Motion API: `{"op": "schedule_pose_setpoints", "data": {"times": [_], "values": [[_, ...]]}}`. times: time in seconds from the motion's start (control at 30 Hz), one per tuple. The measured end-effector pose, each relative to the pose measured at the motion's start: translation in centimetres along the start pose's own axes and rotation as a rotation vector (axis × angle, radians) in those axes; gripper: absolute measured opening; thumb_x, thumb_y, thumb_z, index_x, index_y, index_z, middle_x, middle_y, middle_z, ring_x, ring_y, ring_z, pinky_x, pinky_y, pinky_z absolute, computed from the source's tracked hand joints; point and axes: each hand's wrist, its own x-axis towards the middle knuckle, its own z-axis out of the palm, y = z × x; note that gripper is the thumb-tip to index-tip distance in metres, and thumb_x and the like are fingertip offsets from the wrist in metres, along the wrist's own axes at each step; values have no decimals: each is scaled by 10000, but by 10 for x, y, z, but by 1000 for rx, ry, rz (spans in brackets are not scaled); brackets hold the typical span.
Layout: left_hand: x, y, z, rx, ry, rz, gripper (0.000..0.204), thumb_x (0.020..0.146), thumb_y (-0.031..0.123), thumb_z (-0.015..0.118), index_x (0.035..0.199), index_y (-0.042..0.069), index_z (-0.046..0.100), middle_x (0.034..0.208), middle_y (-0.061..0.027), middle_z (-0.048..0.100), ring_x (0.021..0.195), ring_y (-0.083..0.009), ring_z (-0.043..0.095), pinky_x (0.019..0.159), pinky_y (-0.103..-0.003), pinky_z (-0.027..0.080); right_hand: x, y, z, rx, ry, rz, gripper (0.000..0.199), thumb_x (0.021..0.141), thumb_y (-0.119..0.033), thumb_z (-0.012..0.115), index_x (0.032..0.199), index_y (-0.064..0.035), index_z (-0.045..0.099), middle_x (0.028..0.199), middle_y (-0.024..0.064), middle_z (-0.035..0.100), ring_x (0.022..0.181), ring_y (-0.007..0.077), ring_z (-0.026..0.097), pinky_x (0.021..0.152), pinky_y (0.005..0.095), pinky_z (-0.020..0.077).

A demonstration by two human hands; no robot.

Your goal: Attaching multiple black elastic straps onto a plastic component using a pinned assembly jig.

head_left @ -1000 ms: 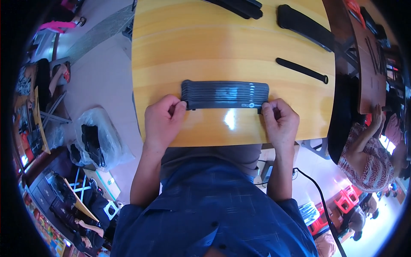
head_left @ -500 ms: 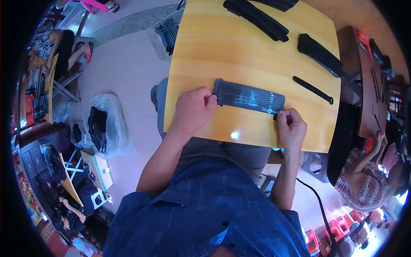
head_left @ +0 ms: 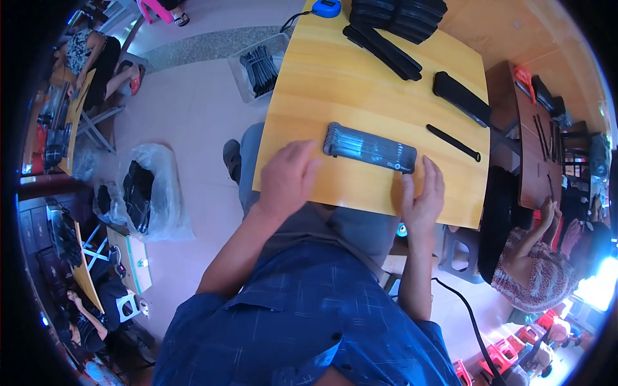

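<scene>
A flat pack of black straps [head_left: 370,149] lies on the yellow table in front of me, shiny as if wrapped in clear film, with rounded strap ends at its left. Just off that left end is my left hand [head_left: 286,179], fingers loosely stretched and holding nothing. My right hand [head_left: 421,196] is beside the pack's right end, its thumb and fingers apart; whether the thumb touches the pack I cannot tell. One loose black strap [head_left: 454,142] rests to the right of the pack.
Farther back on the table [head_left: 309,83] are a long black bundle [head_left: 384,53], another black bundle [head_left: 461,98], a black stack [head_left: 402,16] and a blue tape measure [head_left: 326,8]. A clear bin of black straps [head_left: 259,69] stands left on the floor. Co-workers sit at both sides.
Both hands have let go of the pack's ends and opened, moving slightly apart from it. The view has shifted, showing more of the table's far end.
</scene>
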Motion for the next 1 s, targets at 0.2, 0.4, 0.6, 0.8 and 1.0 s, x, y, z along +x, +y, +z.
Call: {"op": "schedule_pose_setpoints", "data": {"times": [0.2, 0.4, 0.6, 0.8, 1.0], "values": [[-18, 43, 52, 59, -351, 337, 932, 904, 484, 737, 1595, -13, 359, 1680, -221, 313, 1575, -396, 254, 1278, -522, 202, -20, -8, 26, -201, -368, -269, 712, 1024, -360, 584, 1628, -57, 360, 1713, 174, 294, 1588, 393, 258, 1240, 612, 240], [-9, 47, 85, 59, -506, 436, 1087, 887, 709, 625, 1631, -11, 292, 1717, -203, 252, 1608, -365, 188, 1301, -505, 117, -20, 8, 34, -258, -439, -283, 669, 1065, -385, 467, 1644, -75, 342, 1730, 134, 278, 1606, 361, 223, 1243, 602, 242], [-6, 20, 78, 120, -451, 372, 1074, 892, 697, 630, 1626, -11, 297, 1720, -183, 257, 1612, -325, 191, 1300, -512, 129, -17, 4, 27, -313, -488, -309, 713, 1064, -428, 492, 1649, -62, 317, 1733, 146, 260, 1608, 360, 209, 1253, 604, 210], [-8, -13, 30, 253, -435, 231, 1021, 884, 663, 661, 1613, 18, 352, 1714, -142, 291, 1610, -301, 194, 1295, -520, 150, -16, 4, 25, -291, -515, -280, 740, 1060, -458, 514, 1652, -66, 307, 1736, 147, 249, 1610, 359, 200, 1268, 592, 169], [-11, -19, 15, 307, -404, 159, 972, 915, 622, 663, 1622, 36, 344, 1710, -139, 291, 1608, -317, 187, 1287, -534, 166, -17, 10, 27, -313, -487, -289, 760, 1056, -497, 511, 1651, -71, 307, 1736, 148, 247, 1605, 373, 202, 1257, 603, 198]]}}
